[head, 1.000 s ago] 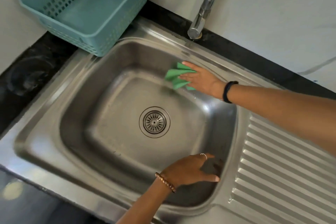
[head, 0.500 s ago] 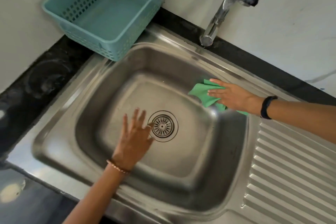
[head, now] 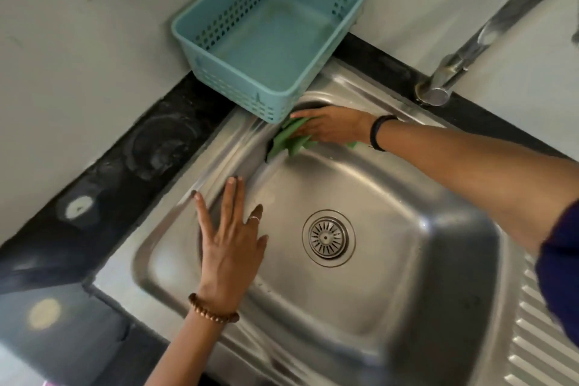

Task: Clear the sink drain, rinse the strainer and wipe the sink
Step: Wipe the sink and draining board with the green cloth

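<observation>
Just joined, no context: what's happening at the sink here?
A person is wiping the stainless steel sink. The right hand presses a green cloth against the basin's far corner, just below the empty teal plastic basket. The left hand lies flat, fingers spread, on the near-left wall. The round metal strainer sits in the drain.

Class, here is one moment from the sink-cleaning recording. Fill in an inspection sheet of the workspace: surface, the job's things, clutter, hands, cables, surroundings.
Surface: steel sink, basin shiny with a few droplets; ribbed drainboard on one side.
Job's things: strainer seated in the drain, no debris seen; green cloth at the basin's far corner.
Clutter: teal basket on the counter, one corner overhanging the sink rim; nothing seen inside it.
Hands: right hand presses the cloth against the basin wall; left hand spread flat with straight fingers at the basin's edge, holding nothing.
Cables: nothing seen.
Surroundings: tap at the back, no water running; black countertop; pale marbled wall.
</observation>
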Demonstrator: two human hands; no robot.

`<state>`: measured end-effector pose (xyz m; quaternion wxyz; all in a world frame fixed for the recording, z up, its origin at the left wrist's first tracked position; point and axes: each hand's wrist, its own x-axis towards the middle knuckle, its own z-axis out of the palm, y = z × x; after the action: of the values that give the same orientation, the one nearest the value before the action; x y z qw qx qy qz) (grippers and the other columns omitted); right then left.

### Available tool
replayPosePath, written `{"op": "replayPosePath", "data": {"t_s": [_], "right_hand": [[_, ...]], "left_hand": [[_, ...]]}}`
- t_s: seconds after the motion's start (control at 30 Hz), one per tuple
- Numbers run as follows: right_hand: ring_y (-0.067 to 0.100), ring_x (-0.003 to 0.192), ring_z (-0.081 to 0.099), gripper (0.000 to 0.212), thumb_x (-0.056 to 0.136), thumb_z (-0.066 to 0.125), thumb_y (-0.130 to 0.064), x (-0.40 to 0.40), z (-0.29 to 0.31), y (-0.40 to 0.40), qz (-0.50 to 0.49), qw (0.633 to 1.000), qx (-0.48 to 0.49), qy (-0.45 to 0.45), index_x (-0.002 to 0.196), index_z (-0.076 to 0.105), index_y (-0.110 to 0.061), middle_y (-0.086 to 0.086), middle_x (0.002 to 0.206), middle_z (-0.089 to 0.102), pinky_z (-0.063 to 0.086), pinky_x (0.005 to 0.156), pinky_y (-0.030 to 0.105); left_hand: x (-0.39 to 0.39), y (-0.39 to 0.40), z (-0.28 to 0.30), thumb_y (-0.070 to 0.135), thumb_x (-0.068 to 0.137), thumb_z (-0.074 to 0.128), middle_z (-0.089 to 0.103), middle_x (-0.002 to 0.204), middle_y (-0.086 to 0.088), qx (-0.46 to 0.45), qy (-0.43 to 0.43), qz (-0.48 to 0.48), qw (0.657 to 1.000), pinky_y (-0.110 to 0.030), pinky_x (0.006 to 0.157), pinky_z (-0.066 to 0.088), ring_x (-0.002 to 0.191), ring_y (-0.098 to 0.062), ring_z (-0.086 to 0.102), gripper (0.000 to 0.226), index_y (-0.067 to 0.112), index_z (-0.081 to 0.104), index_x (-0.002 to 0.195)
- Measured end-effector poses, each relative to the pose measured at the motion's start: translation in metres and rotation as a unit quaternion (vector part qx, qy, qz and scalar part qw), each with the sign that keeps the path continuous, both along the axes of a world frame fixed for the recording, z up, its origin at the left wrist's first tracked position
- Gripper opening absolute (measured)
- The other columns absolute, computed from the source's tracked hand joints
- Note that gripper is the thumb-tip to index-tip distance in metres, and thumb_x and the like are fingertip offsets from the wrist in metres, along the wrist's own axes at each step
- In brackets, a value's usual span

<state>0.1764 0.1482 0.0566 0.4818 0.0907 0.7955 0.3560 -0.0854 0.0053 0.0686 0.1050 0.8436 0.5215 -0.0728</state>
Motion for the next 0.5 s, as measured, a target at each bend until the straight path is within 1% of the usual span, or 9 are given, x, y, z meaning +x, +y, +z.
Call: {"op": "replayPosePath", "data": {"t_s": [0.07,0.17,0.27,0.33,0.37,0.4,0.43,0.47,0.5], "right_hand": [[0.020,0.147,0.005,0.045,0.094,0.040,-0.014,-0.011,-0.003,0.008,0.012,0.999,-0.037,0.037,0.139,0.039,-0.019,-0.003,0.157,0.019,-0.012,0.111,0.049],[0.020,0.147,0.005,0.044,0.094,0.039,-0.010,-0.019,-0.010,-0.002,-0.037,0.982,-0.138,0.124,0.137,0.044,-0.020,-0.001,0.158,0.020,-0.015,0.112,0.046],[0.022,0.147,0.012,0.045,0.095,0.037,-0.006,-0.029,-0.006,-0.038,-0.119,0.941,-0.231,0.216,0.137,0.043,-0.021,0.002,0.157,0.022,-0.008,0.117,0.045],[0.020,0.145,0.018,0.051,0.093,0.042,-0.002,-0.028,0.002,-0.070,-0.222,0.884,-0.252,0.326,0.138,0.041,-0.025,0.001,0.157,0.023,0.000,0.118,0.045],[0.016,0.144,0.020,0.052,0.094,0.043,-0.002,-0.027,0.010,-0.086,-0.310,0.817,-0.271,0.403,0.139,0.041,-0.027,-0.001,0.156,0.024,0.002,0.119,0.043],[0.012,0.143,0.024,0.049,0.095,0.043,-0.004,-0.027,0.021,-0.103,-0.410,0.705,-0.295,0.498,0.139,0.042,-0.027,-0.003,0.155,0.029,0.005,0.119,0.037],[0.008,0.140,0.030,0.046,0.096,0.043,-0.006,-0.031,0.032,-0.118,-0.490,0.565,-0.315,0.584,0.138,0.043,-0.024,-0.002,0.152,0.034,0.010,0.119,0.030],[0.004,0.133,0.038,0.043,0.097,0.042,-0.005,-0.035,0.044,-0.135,-0.539,0.409,-0.321,0.662,0.137,0.045,-0.021,-0.001,0.147,0.041,0.020,0.117,0.024],[-0.002,0.124,0.048,0.040,0.097,0.042,-0.005,-0.040,0.056,-0.153,-0.562,0.241,-0.317,0.725,0.134,0.046,-0.018,0.001,0.141,0.047,0.033,0.109,0.018]], "left_hand": [[0.000,0.000,0.000,0.040,0.092,0.042,-0.013,0.156,-0.010,-0.006,0.000,0.003,1.000,-0.054,0.097,-0.036,0.135,-0.027,-0.030,0.047,0.026,0.041,0.137],[0.002,-0.001,0.001,0.044,0.093,0.037,-0.015,0.157,-0.008,-0.018,0.002,0.012,1.000,-0.053,0.095,-0.038,0.132,-0.023,-0.035,0.046,0.029,0.039,0.137],[0.001,-0.002,0.003,0.044,0.094,0.036,-0.007,0.158,-0.004,-0.051,-0.037,0.038,0.997,-0.051,0.099,-0.034,0.133,-0.017,-0.033,0.045,0.031,0.040,0.136],[0.000,-0.003,0.007,0.040,0.095,0.037,0.004,0.158,-0.002,-0.068,-0.091,0.062,0.992,-0.045,0.102,-0.030,0.137,-0.013,-0.025,0.041,0.030,0.044,0.134],[0.000,-0.005,0.010,0.036,0.096,0.038,0.013,0.157,-0.001,-0.072,-0.137,0.079,0.985,-0.041,0.105,-0.027,0.142,-0.013,-0.017,0.039,0.028,0.046,0.133],[0.000,-0.008,0.012,0.032,0.096,0.039,0.022,0.155,-0.002,-0.081,-0.196,0.103,0.972,-0.038,0.110,-0.022,0.145,-0.015,-0.007,0.037,0.025,0.047,0.132],[0.001,-0.013,0.015,0.028,0.097,0.040,0.031,0.152,-0.003,-0.100,-0.263,0.142,0.949,-0.036,0.115,-0.012,0.145,-0.016,0.003,0.036,0.022,0.049,0.131],[0.003,-0.019,0.020,0.026,0.097,0.041,0.039,0.148,-0.004,-0.139,-0.340,0.190,0.911,-0.035,0.117,0.003,0.144,-0.016,0.014,0.034,0.020,0.052,0.128],[0.007,-0.024,0.024,0.028,0.096,0.041,0.045,0.143,-0.004,-0.181,-0.418,0.243,0.856,-0.031,0.113,0.019,0.138,-0.014,0.027,0.033,0.021,0.053,0.126]]}}
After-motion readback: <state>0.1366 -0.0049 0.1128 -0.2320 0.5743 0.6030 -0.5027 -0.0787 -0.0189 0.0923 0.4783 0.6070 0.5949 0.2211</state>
